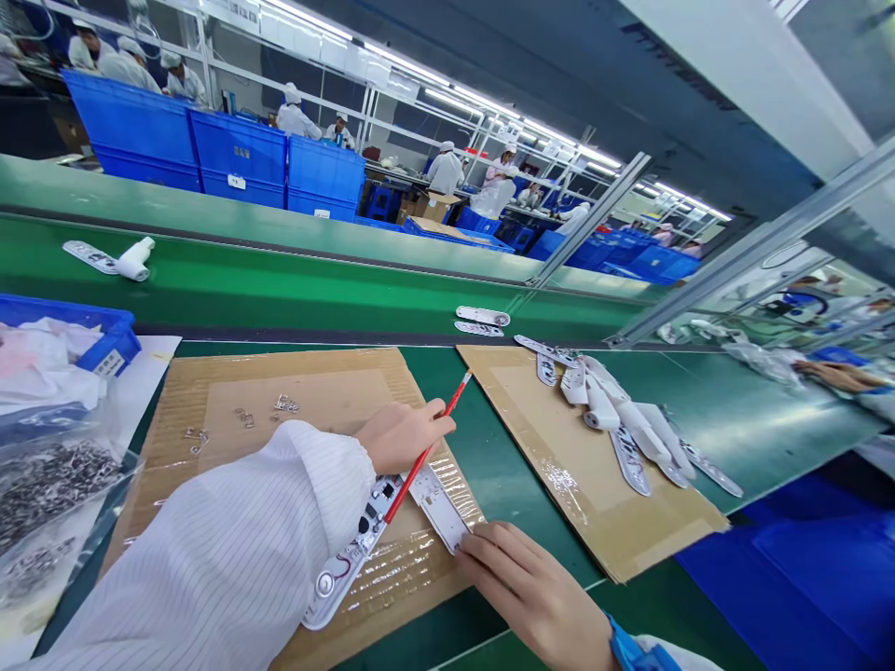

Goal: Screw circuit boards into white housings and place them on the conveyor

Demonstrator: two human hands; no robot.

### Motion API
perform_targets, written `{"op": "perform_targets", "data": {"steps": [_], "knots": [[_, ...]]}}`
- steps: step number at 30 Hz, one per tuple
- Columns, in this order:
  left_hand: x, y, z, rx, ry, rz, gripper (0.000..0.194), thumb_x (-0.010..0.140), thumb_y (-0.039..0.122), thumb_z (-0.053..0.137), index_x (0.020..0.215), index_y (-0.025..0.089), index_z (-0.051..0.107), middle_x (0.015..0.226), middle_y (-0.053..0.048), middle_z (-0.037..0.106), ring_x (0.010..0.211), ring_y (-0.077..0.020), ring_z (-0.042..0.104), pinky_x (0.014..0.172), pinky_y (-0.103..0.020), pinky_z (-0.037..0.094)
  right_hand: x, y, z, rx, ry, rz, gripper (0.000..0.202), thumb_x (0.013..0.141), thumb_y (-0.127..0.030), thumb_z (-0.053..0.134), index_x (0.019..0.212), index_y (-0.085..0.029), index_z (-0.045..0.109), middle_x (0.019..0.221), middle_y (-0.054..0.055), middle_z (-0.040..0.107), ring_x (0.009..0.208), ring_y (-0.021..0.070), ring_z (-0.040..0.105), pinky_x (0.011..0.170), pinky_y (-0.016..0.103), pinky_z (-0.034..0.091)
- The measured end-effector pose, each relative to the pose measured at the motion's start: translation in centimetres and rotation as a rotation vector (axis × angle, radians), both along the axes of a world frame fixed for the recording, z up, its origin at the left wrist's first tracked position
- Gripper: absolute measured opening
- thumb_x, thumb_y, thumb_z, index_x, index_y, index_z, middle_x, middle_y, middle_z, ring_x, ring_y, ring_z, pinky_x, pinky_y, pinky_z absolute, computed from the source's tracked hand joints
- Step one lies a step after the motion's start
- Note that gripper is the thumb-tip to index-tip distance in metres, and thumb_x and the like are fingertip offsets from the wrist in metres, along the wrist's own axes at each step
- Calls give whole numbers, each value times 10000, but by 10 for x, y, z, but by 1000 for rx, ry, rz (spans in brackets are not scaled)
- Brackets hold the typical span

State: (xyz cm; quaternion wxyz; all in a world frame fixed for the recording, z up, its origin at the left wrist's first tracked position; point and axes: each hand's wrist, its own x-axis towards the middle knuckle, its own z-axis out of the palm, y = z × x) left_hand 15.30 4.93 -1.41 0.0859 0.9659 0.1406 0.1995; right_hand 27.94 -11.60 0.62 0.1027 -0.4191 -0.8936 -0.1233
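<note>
My left hand (406, 435), in a white striped sleeve, is closed on a slim red pen-like stick (410, 481). The lower end of the stick rests by a white elongated casing with a circuit board (344, 570), partly under my wrist. My right hand (521, 582) pinches the near end of a flat white panel (437, 506), whose far end is under my left hand. Both parts lie over a cardboard sheet (336, 368). Small metal pieces (285, 403) are scattered on that sheet, beyond my left forearm.
A second cardboard sheet (559, 475) at right bears several white housings (615, 401). A plastic bag of small metal parts (52, 485) and a blue bin (112, 345) stand at left. Beyond runs a green conveyor (308, 289), with blue crates (241, 154) and people behind.
</note>
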Motion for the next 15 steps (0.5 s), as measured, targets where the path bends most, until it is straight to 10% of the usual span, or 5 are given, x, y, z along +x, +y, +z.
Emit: {"op": "perform_targets", "data": {"steps": [15], "knots": [[0, -1, -9, -20, -53, 37, 276, 786, 106, 316, 986, 206, 478, 966, -38, 514, 593, -133, 537, 518, -280, 384, 1, 11, -23, -700, 1282, -770, 275, 537, -281, 723, 713, -135, 571, 547, -43, 435, 464, 55, 374, 414, 180, 313]]}}
